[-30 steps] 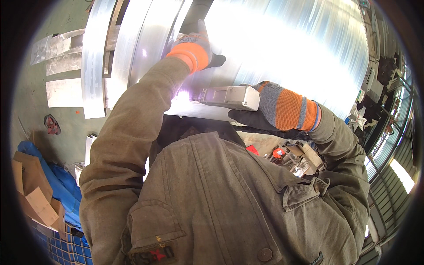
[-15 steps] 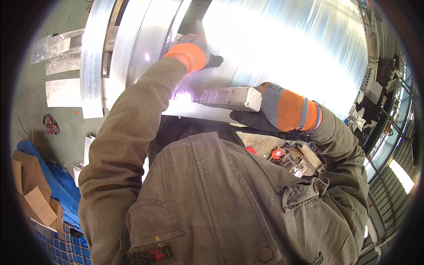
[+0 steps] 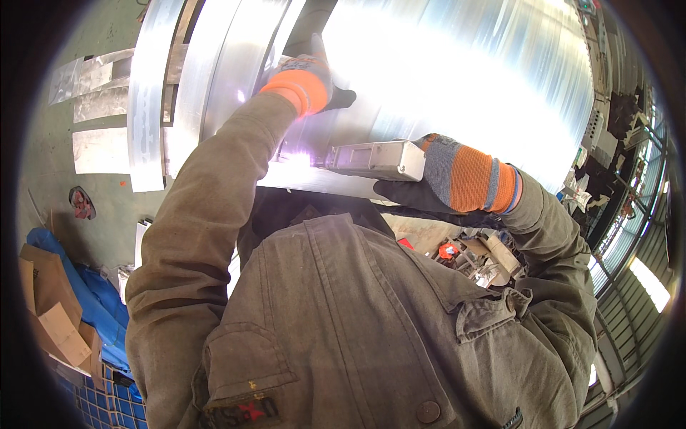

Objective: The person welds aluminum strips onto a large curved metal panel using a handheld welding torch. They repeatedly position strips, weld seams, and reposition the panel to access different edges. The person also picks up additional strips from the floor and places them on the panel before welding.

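A stack of shiny, glaring metal profiles (image 3: 429,114) lies in front of me. My left hand (image 3: 306,80), in a grey and orange glove, rests on the metal with a finger and the thumb stretched apart, holding nothing that I can see. My right hand (image 3: 464,175), gloved alike, grips a silver box-shaped tool (image 3: 375,159) by its right end, near the metal's close edge. The tool lies level and points left. A bright white and violet glow (image 3: 294,163) shows on the metal by its left tip. What the right fingers do behind the tool is partly hidden.
Long metal strips (image 3: 153,93) and short plates (image 3: 100,150) lie at the left. Cardboard boxes (image 3: 53,300) and blue sheeting (image 3: 100,300) stand at the lower left. Scattered items, one orange (image 3: 448,250), are below my right hand. Dark clutter (image 3: 622,121) lines the right side.
My left hand and forearm have shifted slightly left. The right hand and the silver tool have hardly moved; the violet-white glow is still there.
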Motion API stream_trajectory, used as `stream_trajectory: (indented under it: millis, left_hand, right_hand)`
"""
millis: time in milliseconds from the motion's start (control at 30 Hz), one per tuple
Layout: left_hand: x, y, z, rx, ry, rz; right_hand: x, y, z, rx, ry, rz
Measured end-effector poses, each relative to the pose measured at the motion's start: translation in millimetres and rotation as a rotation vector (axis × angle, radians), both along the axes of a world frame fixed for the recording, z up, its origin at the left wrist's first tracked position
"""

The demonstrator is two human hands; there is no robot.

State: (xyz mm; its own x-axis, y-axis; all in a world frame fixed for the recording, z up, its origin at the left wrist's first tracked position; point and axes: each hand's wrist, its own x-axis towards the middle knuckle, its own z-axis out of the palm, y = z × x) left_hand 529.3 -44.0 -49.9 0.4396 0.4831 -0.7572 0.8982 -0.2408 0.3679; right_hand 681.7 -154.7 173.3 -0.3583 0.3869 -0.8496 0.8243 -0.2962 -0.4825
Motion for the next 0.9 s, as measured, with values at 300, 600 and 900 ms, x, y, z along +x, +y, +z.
stream_trajectory:
  millis: [300,600,900]
  left_hand:
    - [-2.7,-0.2,-4.9,-0.011,-0.020,0.007]
    - [0.9,-1.1,-8.5,0.074,0.040,-0.030]
    - [1.7,3.6,10.2,-0.011,0.042,-0.026]
  right_hand:
    - [3.6,-4.1,2.5,-0.002,-0.017,-0.004]
    - [11.0,-16.4,-6.6,0.046,-0.018,0.005]
    - [15.5,-17.0,-0.4,0.044,-0.020,-0.005]
